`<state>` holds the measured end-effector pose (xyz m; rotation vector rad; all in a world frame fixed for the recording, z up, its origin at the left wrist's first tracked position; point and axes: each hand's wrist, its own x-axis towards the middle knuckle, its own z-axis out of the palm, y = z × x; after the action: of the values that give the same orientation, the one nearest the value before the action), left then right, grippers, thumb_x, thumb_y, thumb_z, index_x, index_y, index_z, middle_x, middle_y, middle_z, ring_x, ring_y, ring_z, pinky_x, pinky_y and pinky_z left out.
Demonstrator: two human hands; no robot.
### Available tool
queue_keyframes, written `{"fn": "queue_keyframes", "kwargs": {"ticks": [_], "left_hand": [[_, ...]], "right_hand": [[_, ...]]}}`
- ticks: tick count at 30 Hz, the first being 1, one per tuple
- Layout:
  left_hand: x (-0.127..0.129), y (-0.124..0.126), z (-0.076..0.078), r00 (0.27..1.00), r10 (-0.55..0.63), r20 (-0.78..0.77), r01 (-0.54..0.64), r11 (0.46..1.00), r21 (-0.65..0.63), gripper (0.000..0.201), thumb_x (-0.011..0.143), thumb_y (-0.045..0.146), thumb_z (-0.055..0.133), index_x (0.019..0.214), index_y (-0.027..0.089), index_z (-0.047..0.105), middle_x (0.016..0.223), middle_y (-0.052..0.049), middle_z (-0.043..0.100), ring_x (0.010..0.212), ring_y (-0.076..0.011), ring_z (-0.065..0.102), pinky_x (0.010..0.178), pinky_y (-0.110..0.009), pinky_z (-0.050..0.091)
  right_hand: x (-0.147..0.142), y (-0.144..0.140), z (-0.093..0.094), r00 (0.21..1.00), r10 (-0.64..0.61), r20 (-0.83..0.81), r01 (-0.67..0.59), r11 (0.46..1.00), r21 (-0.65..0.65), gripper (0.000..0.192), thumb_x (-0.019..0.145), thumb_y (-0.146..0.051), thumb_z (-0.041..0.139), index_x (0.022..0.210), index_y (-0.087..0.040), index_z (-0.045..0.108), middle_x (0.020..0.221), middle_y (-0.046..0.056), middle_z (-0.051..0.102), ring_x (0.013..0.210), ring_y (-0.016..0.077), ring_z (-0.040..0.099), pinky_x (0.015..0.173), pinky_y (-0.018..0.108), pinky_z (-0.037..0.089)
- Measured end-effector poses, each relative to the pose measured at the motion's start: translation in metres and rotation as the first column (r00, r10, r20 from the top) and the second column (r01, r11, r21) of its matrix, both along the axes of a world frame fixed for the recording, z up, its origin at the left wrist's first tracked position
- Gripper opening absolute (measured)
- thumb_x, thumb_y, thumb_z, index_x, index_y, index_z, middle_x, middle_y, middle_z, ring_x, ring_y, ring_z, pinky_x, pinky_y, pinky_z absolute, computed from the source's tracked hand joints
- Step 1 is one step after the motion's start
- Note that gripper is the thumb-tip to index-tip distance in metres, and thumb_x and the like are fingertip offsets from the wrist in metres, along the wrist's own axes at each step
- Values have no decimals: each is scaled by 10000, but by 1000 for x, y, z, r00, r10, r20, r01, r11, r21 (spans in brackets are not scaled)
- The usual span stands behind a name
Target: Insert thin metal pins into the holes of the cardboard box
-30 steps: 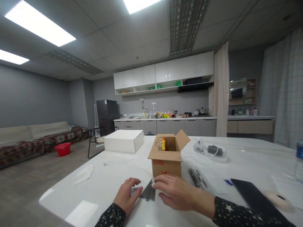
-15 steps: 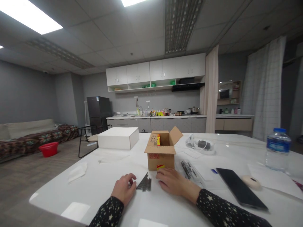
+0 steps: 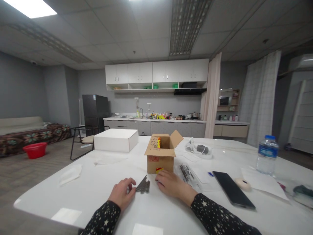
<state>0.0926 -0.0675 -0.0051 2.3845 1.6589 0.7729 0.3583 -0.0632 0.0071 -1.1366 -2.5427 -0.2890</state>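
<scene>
Dark rods [image 3: 143, 186] lie between left hand [image 3: 121, 194] and right hand [image 3: 172, 185].

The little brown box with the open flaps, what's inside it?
Inside the open cardboard box, only a card speckled with dots and a red and yellow strip show at the back wall. Its front wall hides everything lower down, so the rest cannot be seen.

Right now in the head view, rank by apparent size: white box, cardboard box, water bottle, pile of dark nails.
1. white box
2. cardboard box, close behind it though nearer the camera, so unsure
3. water bottle
4. pile of dark nails
</scene>
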Motion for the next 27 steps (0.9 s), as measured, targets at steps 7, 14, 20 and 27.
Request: {"fn": "queue_keyframes", "kwargs": {"ticks": [7, 14, 20, 27], "left_hand": [[2, 3, -2, 1000, -1, -13, 1, 1000, 18, 168, 827, 195, 496, 884, 226, 652, 817, -10, 653, 863, -190, 612, 820, -325, 419], [8, 1, 1, 997, 44, -57, -42, 999, 22, 175, 830, 151, 481, 856, 216, 642, 818, -12, 632, 853, -174, 610, 790, -287, 415], [17, 4, -2, 993, 84, -85, -80, 996, 47, 143, 824, 153, 506, 846, 198, 639, 827, -25, 604, 838, -176, 597, 774, -289, 413], [28, 12, -4, 991, 57, -121, -52, 998, 43, 157, 885, 196, 463, 838, 190, 613, 853, -48, 605, 849, -185, 605, 784, -296, 434]], "right_hand": [[4, -7, 2, 1000, -3, -9, 3, 1000, -18, 132, 907, -167, 494, 910, -177, 626, 957, 62, 649, 918, 199, 575, 828, 325, 466], [4, -8, 3, 1000, -1, 2, 1, 1000, -10, 151, 919, -164, 473, 903, -177, 622, 950, 67, 652, 912, 205, 576, 824, 339, 471], [6, -1, -7, 999, -31, 11, 31, 999, 22, 156, 921, -164, 468, 922, -172, 624, 971, 86, 658, 927, 225, 588, 806, 362, 465], [20, 8, -17, 998, -52, -47, 55, 997, 62, 131, 905, -170, 491, 883, -172, 621, 928, 75, 659, 886, 220, 596, 773, 350, 451]]}}
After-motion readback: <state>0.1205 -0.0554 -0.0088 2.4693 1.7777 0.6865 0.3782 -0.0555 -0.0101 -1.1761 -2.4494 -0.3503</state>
